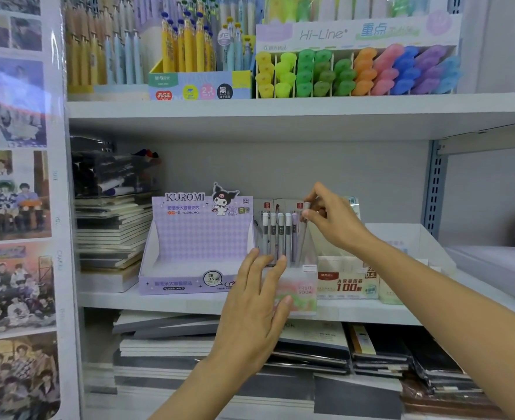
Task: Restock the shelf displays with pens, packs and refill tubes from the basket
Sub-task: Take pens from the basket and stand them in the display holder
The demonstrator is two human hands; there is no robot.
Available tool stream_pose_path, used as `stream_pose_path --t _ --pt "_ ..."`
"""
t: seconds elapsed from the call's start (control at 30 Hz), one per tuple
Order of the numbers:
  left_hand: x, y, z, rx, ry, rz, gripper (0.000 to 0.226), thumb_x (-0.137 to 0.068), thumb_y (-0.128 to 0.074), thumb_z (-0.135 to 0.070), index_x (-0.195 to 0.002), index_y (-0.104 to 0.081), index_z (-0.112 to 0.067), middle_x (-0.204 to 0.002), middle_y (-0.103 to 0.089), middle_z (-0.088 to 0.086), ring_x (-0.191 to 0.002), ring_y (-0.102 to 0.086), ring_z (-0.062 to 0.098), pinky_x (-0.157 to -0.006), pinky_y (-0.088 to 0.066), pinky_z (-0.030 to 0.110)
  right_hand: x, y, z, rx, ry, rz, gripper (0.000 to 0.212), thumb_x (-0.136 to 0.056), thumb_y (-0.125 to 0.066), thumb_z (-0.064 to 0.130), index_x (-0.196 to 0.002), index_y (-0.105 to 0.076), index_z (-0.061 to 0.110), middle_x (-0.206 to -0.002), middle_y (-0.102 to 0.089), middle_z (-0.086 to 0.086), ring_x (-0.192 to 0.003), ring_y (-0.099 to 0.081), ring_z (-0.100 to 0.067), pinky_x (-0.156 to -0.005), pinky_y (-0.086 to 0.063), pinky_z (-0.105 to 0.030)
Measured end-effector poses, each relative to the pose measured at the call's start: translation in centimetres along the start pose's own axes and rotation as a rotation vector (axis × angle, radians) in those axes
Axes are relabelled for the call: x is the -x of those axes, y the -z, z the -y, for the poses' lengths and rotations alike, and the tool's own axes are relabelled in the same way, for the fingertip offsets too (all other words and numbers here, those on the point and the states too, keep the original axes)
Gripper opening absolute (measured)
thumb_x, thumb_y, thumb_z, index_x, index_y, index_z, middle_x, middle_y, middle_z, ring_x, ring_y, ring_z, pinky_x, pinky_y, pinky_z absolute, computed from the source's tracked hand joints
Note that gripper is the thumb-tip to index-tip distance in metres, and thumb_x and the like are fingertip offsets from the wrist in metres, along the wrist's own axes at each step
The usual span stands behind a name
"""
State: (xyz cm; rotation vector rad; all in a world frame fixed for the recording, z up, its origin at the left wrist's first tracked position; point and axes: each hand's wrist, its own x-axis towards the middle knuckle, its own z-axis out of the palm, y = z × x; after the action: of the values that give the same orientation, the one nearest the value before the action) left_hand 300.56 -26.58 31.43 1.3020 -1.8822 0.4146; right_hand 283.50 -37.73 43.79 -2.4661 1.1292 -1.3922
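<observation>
On the middle shelf (171, 301), just right of the purple Kuromi box (201, 234), stands a clear holder (306, 291) with a pink and green "Fruit Soda" front, and both your hands are at it. Your right grip (332, 221) is at the end of the holder farthest from the Kuromi box and pinches a refill tube (302, 242) near its cap between thumb and forefinger. That tube stands slightly tilted, last in line, and its lower end drops behind the holder's front. Between it and the Kuromi box a row of tubes (276, 234) stands upright, grey with white caps, one of them lilac. Your left grip (256, 301) is released: the fingers are straight and close together, with the tips laid against the holder's front below the row and the thumb beside the pink panel, nothing held.

Farther right of the Kuromi box, past the holder, sits a white box (347, 283) printed with a red 100. Left of the Kuromi box, notebooks (114, 231) are stacked flat. Above it, on the upper shelf, a highlighter display (356, 71) in yellow, green, orange, pink, blue and purple stands beside a box of yellow and blue pens (186, 47). Below it, more notebook stacks (310, 353) lie on the lower level.
</observation>
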Motion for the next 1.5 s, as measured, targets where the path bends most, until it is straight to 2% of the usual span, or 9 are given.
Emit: stream_pose_path --t 0.4,0.6,0.7,0.8,0.97,1.1,1.2,1.4,1.5 --pt "-0.1 0.0 -0.1 -0.041 0.004 0.023 0.059 -0.098 -0.016 -0.052 -0.151 -0.022 -0.027 -0.156 -0.020 -0.006 -0.147 0.010 0.005 -0.120 -0.015 0.029 0.0 -1.7 -0.7 0.083 -0.031 -0.081 0.013 -0.088 -0.068 0.029 -0.095 -0.071 0.019 -0.083 -0.061 0.005 -0.076 -0.053 -0.011 -0.070 -0.046 -0.030" --pt "-0.2 1.1 -0.9 0.031 -0.004 0.083 0.057 -0.102 -0.030 -0.046 -0.154 -0.012 -0.032 -0.162 -0.003 -0.010 -0.147 0.011 0.004 -0.121 -0.014 0.032 1.8 -1.0 0.9 0.066 -0.028 -0.077 0.033 -0.093 -0.060 0.030 -0.124 -0.062 0.020 -0.104 -0.063 0.000 -0.085 -0.057 -0.013 -0.081 -0.050 -0.032" --pt "1.5 1.4 -1.9 0.044 -0.029 -0.032 0.054 -0.098 -0.045 -0.031 -0.150 -0.031 -0.023 -0.156 -0.024 0.005 -0.143 -0.022 0.019 -0.115 -0.024 0.034 6.3 -0.7 2.8 -0.142 0.072 -0.208 0.020 -0.095 -0.058 0.025 -0.111 -0.065 0.015 -0.093 -0.064 0.004 -0.080 -0.059 -0.009 -0.071 -0.050 -0.024" --pt "5.5 -0.4 -2.7 0.131 0.041 -0.188 0.030 -0.091 -0.052 -0.017 -0.121 -0.056 -0.013 -0.114 -0.054 0.003 -0.103 -0.051 0.018 -0.085 -0.045 0.030 13.1 -2.0 3.4 -0.328 0.069 -0.120 0.017 -0.097 -0.054 0.021 -0.091 -0.065 0.010 -0.070 -0.063 0.004 -0.062 -0.059 -0.006 -0.058 -0.045 -0.019" --pt "16.1 -7.0 -3.0 0.279 0.381 0.204 0.007 -0.091 -0.058 -0.017 -0.097 -0.058 -0.018 -0.079 -0.055 -0.008 -0.069 -0.053 0.013 -0.062 -0.044 0.034 26.8 -8.3 -0.6 -0.367 -0.182 0.257 0.027 -0.098 -0.054 0.022 -0.076 -0.065 0.010 -0.056 -0.059 0.002 -0.051 -0.055 -0.005 -0.055 -0.043 -0.017" --pt "25.1 -13.0 -1.9 0.254 0.562 0.640 0.007 -0.093 -0.057 -0.023 -0.097 -0.063 -0.021 -0.088 -0.067 -0.004 -0.076 -0.061 0.014 -0.071 -0.050 0.030 36.6 -13.6 -6.5 -0.267 -0.465 0.559 0.028 -0.095 -0.058 0.028 -0.067 -0.060 0.032 -0.053 -0.059 0.011 -0.049 -0.055 0.000 -0.055 -0.041 -0.016" --pt "31.3 -16.6 -1.1 0.217 0.671 0.852 0.011 -0.094 -0.056 -0.022 -0.100 -0.065 -0.021 -0.101 -0.069 -0.005 -0.088 -0.062 0.012 -0.080 -0.049 0.026 42.9 -16.6 -11.2 -0.104 -0.597 0.749 0.015 -0.092 -0.060 0.036 -0.077 -0.061 0.037 -0.071 -0.064 0.015 -0.062 -0.056 0.004 -0.065 -0.047 -0.025" --pt "38.6 -20.5 -0.7 0.054 0.799 0.975 0.033 -0.093 -0.059 -0.030 -0.123 -0.053 -0.020 -0.123 -0.055 0.001 -0.113 -0.055 0.018 -0.089 -0.044 0.025 51.2 -20.4 -15.1 0.036 -0.922 0.995 0.021 -0.091 -0.062 0.033 -0.105 -0.056 0.017 -0.091 -0.055 0.003 -0.083 -0.053 -0.014 -0.075 -0.045 -0.029" --pt "39.8 -21.4 -0.7 0.026 0.840 0.965 0.036 -0.092 -0.060 -0.023 -0.124 -0.045 -0.017 -0.127 -0.047 0.006 -0.112 -0.054 0.022 -0.084 -0.042 0.027 52.4 -21.8 -15.2 0.116 -0.918 1.022 0.032 -0.084 -0.068 0.045 -0.097 -0.046 0.027 -0.107 -0.047 0.000 -0.096 -0.051 -0.017 -0.073 -0.038 -0.026"
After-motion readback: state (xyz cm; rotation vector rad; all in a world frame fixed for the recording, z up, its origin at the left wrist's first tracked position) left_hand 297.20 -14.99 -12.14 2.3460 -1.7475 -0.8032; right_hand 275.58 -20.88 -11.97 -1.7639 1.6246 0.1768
